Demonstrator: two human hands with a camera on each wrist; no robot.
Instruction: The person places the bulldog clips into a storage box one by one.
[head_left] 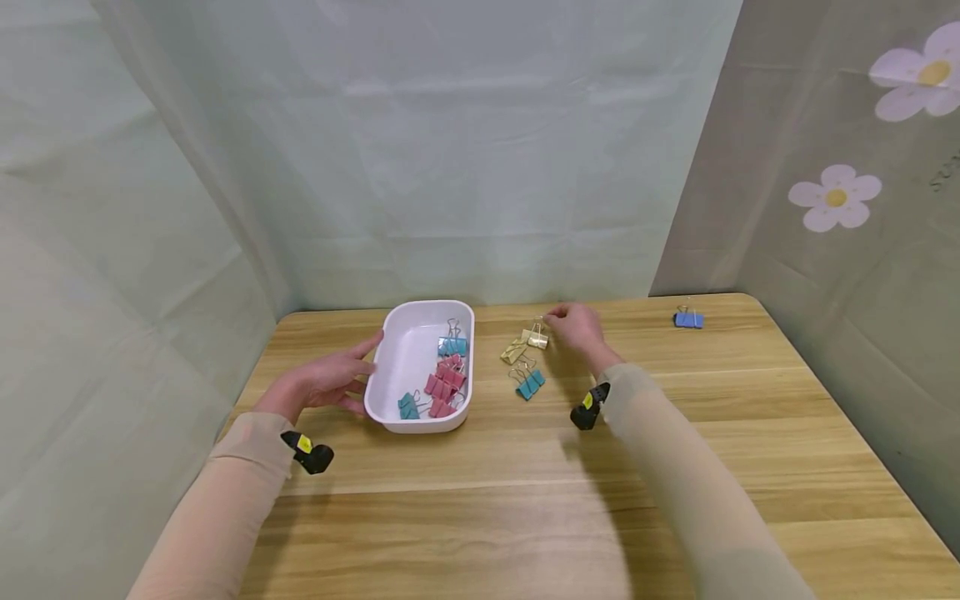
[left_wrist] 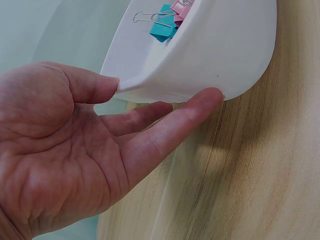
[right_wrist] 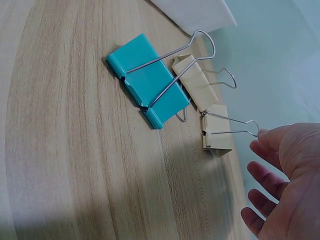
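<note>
The left hand (head_left: 322,385) rests open-fingered against the white tray's (head_left: 397,354) left wall (clips lie inside). The right hand (head_left: 576,327), fingers loosely spread, touches the far yellow clip's (head_left: 536,337) wire handle.

head view looks down over the table (head_left: 525,467); wrist views sit close above it.

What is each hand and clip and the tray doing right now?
Left hand: open, fingers touching the tray's side.
Right hand: open, fingertip at a yellow clip's wire handle.
White tray: upright on the table, holding pink and teal clips.
Teal clip: lying loose on the table.
</note>
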